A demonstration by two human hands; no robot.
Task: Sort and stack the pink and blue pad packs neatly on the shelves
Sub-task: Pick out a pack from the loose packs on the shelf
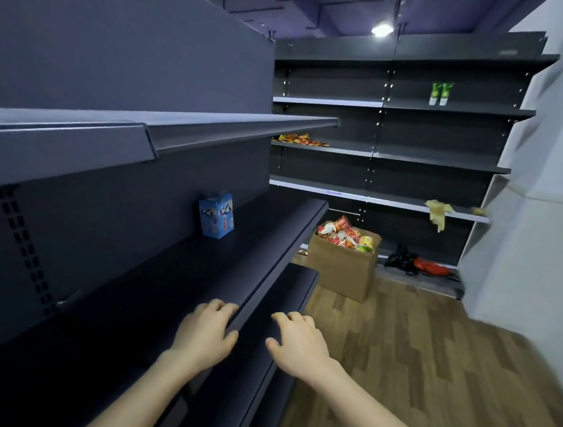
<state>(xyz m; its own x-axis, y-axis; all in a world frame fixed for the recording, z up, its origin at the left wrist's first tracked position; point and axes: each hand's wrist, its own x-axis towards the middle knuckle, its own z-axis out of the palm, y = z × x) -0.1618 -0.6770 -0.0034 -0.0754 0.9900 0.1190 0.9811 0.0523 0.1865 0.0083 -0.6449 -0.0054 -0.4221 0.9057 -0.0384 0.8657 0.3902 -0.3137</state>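
Both grips loose and empty, your left hand and right hand by the shelf edge, the blue pack upright at its back: probably light, squashy and slick, so clasp its sides.

A pad pack stands on the middle shelf, close to the back panel and toward the far end. The left hand rests on that shelf's front edge. The right hand is just beside it, over the lower shelf. Beyond the shelves' far end, a box sits on the floor in front of the back shelving.
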